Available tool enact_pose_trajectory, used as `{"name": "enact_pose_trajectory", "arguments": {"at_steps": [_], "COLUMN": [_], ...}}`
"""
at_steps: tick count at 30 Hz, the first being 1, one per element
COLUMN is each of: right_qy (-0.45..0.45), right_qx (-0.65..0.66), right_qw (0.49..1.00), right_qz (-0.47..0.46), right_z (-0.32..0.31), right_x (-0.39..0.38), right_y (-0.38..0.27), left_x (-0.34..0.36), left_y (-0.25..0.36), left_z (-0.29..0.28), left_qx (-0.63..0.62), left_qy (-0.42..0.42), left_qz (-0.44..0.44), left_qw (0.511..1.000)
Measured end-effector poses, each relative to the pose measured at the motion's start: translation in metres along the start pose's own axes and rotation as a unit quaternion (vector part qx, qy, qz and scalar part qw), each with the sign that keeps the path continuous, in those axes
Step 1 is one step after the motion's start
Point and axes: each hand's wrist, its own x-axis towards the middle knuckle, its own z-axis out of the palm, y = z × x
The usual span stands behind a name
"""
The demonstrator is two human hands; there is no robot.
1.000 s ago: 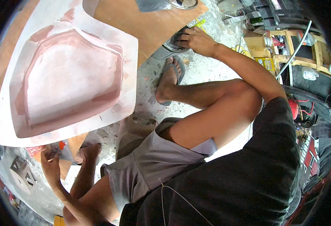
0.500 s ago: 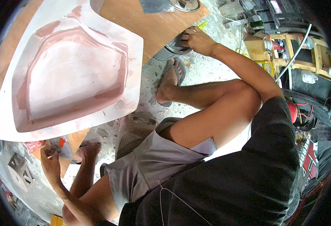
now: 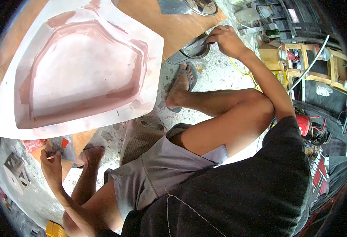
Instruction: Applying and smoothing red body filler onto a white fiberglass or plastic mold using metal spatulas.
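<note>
A large white moulded panel (image 3: 82, 67) with pinkish-brown filler smeared around its recess lies at the upper left. My right hand (image 3: 229, 42) is at the rim of an open metal can (image 3: 177, 58), fingers pinched around something thin and greyish that I cannot make out. Below the panel's lower left edge, my left hand (image 3: 53, 170) is closed, with a small whitish end showing at its fingers; what it holds is mostly hidden. Just beyond those fingers, a bright red blob (image 3: 65, 143) sits on a greyish patch, beside a brown board (image 3: 82, 138) and a reddish packet (image 3: 35, 145).
Brown sheeting (image 3: 185, 27) lies under the panel, bearing a round metal lid (image 3: 203, 6) and a grey plate (image 3: 175, 6). A woven seat (image 3: 138, 142) is between my legs. A white crate-like stool (image 3: 18, 172) stands left. A wooden frame (image 3: 315, 73) and boxes crowd the right.
My right hand has risen from the can's mouth to its right rim, with a thin thing now showing in its fingers. The view has shifted slightly. My left hand stays in nearly the same place.
</note>
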Motion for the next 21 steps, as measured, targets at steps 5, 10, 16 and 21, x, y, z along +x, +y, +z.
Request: {"name": "enact_pose_trajectory", "arguments": {"at_steps": [5,10,16,21], "right_qy": [0.055,0.028,-0.017,-0.038], "right_qx": [0.151,0.259,0.359,0.399], "right_qw": [0.987,0.964,0.924,0.902], "right_qz": [0.03,0.059,0.132,0.161], "right_z": [-0.004,0.0,-0.012,-0.019], "right_x": [-0.004,-0.012,-0.014,-0.019], "right_y": [0.024,0.047,0.047,0.051], "left_x": [0.002,0.004,0.004,0.007], "left_y": [-0.006,-0.002,-0.006,-0.016], "left_z": [0.0,0.005,0.008,0.007], "left_qx": [-0.027,-0.07,-0.085,-0.097], "left_qy": [-0.001,-0.006,-0.003,-0.02], "left_qz": [0.014,-0.006,-0.015,-0.003], "left_qw": [1.0,0.997,0.996,0.995]}}
